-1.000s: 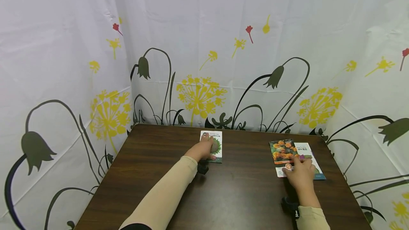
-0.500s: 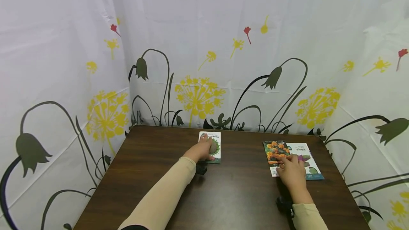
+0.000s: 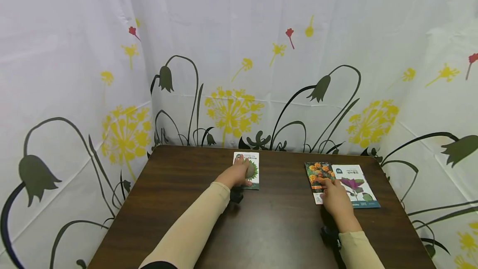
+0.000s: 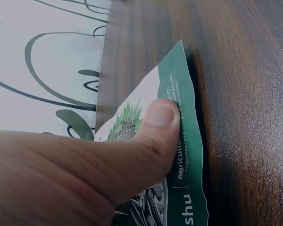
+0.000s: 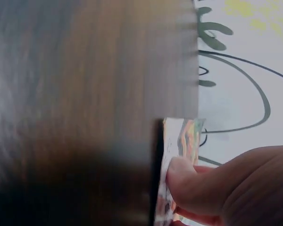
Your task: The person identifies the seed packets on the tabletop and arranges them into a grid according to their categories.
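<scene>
While on table (image 3: 269, 235), packet (image 3: 255, 170) under fingers (image 3: 240, 163)

In the head view we find bright, even light on the curtain (image 3: 239, 20) and a soft pale sheen on the desk (image 3: 276, 227). The left wrist view gives us speckled glare and a thin shadow beside the packet (image 4: 191, 146); the right one is blurred, dark at lower left.

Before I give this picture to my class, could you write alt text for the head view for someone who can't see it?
A person's left hand rests on a green-and-white packet, and their right hand touches an orange-flower packet beside a purple-flower packet on a dark table. Behind hangs a white flower-print cloth.
</scene>
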Tool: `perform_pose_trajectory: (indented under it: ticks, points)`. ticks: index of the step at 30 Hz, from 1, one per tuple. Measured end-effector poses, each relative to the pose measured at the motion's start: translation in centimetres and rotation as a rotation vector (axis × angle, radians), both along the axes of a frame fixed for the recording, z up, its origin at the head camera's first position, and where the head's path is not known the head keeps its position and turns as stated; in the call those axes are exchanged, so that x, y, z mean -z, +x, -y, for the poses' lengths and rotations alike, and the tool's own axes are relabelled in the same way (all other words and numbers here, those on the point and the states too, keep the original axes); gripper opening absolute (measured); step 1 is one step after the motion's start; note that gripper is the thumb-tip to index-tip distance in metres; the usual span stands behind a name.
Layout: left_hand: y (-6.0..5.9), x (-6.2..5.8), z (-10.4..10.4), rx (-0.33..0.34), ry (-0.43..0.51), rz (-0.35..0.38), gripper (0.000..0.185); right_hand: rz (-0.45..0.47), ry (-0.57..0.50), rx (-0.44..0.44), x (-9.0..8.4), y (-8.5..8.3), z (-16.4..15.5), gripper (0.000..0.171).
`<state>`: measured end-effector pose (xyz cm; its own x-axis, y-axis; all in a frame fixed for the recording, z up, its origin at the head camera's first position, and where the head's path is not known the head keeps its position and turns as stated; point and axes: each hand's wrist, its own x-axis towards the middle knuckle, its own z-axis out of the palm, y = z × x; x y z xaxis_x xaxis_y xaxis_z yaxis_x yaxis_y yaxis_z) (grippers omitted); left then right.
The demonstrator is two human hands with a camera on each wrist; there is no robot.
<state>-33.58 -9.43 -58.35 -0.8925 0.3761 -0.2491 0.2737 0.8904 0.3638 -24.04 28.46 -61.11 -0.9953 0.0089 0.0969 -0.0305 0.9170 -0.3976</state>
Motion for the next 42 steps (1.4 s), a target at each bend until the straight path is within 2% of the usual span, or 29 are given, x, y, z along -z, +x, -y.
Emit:
perform_pose_trajectory:
  ticks: [7, 11, 20, 30, 42]
  points:
    - [-0.3, 0.0, -0.1, 0.002, 0.001, 0.004, 0.110, 0.032, 0.028, -0.034, -0.1, -1.0, 0.1, 0.055]
    - [-0.3, 0.2, 0.0, -0.002, -0.001, 0.012, 0.110, 0.066, 0.046, -0.057, -0.3, -1.3, 0.3, 0.056]
    - [-0.3, 0.4, 0.0, 0.002, 0.022, -0.003, 0.110, 0.052, 0.073, -0.106, 0.0, -1.8, 1.3, 0.057]
    - [-0.4, 0.4, -0.1, -0.003, 0.017, 0.007, 0.111, 0.037, 0.061, -0.083, 0.7, -1.7, 3.6, 0.057]
    - [-0.2, 0.0, -0.1, 0.005, 0.013, 0.008, 0.109, 0.035, 0.039, -0.094, -0.1, -2.4, 6.7, 0.058]
